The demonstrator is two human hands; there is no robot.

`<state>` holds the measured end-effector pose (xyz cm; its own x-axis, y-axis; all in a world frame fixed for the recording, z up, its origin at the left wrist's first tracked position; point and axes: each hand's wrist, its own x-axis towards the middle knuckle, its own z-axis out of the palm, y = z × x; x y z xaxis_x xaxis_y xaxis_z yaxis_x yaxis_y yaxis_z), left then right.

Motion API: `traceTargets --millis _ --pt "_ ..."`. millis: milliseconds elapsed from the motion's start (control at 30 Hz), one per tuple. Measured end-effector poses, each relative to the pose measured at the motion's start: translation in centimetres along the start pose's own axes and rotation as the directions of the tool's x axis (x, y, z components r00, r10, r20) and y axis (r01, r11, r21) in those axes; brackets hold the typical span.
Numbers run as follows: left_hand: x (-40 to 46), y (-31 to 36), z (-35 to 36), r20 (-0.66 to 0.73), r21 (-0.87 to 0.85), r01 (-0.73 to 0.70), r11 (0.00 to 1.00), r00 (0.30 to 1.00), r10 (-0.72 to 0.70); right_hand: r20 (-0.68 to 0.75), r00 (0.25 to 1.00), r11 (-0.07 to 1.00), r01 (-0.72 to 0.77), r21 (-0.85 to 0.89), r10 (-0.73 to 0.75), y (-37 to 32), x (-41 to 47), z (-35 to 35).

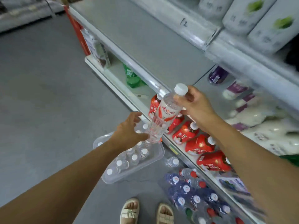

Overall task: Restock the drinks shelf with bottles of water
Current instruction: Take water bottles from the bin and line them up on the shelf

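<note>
Fingers of right hand (196, 107) pinching water bottle (168, 110) near cap, tilting toward shelf (145, 38); left hand (127, 131) reaching, loosely spread, holding nothing.

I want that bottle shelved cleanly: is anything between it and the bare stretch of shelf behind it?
Nothing visible blocks it. The water bottle, held by the right hand, is at the edge of the grey shelf, which is bare there.

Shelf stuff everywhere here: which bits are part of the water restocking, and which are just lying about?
Part of the job:
- water bottle, gripped near its cap by the right hand
- left hand, at the bottle's base
- tray of water bottles on the floor
- shelf

Just there:
- red bottles
- green bottle
- blue pack
- purple bottles
</note>
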<state>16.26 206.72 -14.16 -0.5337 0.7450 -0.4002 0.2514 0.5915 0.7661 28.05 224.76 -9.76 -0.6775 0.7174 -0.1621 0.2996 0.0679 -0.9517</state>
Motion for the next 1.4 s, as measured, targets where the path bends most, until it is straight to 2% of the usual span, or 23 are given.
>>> traceTargets --millis 233,400,467,600,767,1000,1167,1267,1400 --pt "-4.2 10.5 -8.6 -0.002 -0.183 -0.12 0.976 0.993 0.122 0.101 0.994 0.998 0.038 0.046 -0.042 -16.9 -1.7 -1.9" --pt "-7.7 16.0 -12.9 0.045 -0.274 -0.21 0.939 0.972 0.23 0.07 0.994 0.995 0.08 0.053 -0.083 -25.7 -4.3 -2.8" --pt "-9.2 17.9 -14.1 0.059 -0.287 -0.249 0.925 0.959 0.276 0.063 0.992 0.993 0.108 0.048 -0.111 -28.4 -5.4 -3.2" --pt "-11.9 21.5 -15.7 -0.014 -0.246 -0.332 0.911 0.941 0.339 0.022 0.987 0.987 0.162 0.02 -0.162 -33.0 -7.7 -4.3" --pt "-15.3 25.9 -17.3 0.005 -0.225 -0.411 0.883 0.906 0.423 -0.073 0.97 0.971 0.225 -0.085 -0.232 -37.4 -10.8 -6.2" --pt "-18.9 32.7 -17.6 -0.007 -0.209 -0.516 0.831 0.85 0.526 -0.176 0.94 0.955 0.279 -0.099 -0.292 -42.5 -15.8 -10.6" --pt "-21.6 39.1 -16.5 -0.007 -0.266 -0.607 0.749 0.778 0.628 -0.315 0.885 0.936 0.294 -0.194 -0.343 -46.1 -20.2 -15.0" --pt "-23.1 43.1 -15.2 0.001 -0.287 -0.629 0.723 0.754 0.657 -0.453 0.796 0.909 0.286 -0.303 -0.401 -47.3 -23.5 -18.5" --pt "-25.1 47.9 -13.1 0.029 -0.311 -0.663 0.681 0.71 0.704 -0.593 0.68 0.884 0.186 -0.43 -0.431 -48.0 -28.2 -23.7"
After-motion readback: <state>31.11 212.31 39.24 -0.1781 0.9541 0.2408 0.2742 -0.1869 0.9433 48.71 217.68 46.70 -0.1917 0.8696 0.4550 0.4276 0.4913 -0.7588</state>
